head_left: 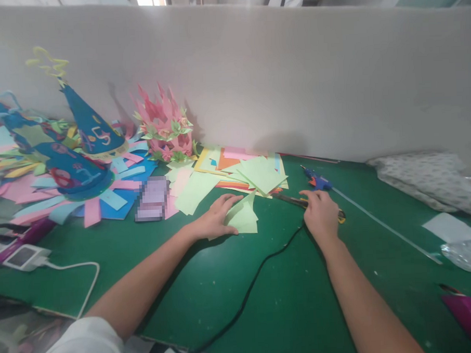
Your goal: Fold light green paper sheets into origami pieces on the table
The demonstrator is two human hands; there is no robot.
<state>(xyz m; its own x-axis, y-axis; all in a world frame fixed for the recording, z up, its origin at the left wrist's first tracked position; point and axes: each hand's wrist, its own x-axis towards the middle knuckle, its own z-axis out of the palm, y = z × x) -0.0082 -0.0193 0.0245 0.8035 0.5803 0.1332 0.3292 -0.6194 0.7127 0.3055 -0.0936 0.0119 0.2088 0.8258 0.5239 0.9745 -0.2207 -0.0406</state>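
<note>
My left hand (217, 219) holds a small pale green sheet of paper (243, 216) against the green table, fingers at its upper side and thumb along its lower edge. The hand hides part of the sheet. To the right, my right hand (322, 214) is closed over what looks like a pair of scissors (291, 199); the dark blades point left and a bit of yellow and black handle shows beyond the hand. Just behind that hand lies a blue glue gun (317, 180) with a long pale glue stick trailing right.
Loose coloured papers (259, 173) lie behind my hands. Left of them are a phone (152, 198), a pink paper crown (165, 125) and blue cone hats (86, 118). A black cord (255, 279) crosses the table (296, 309). A patterned cloth (426, 176) sits at right, before a pale partition (332, 78).
</note>
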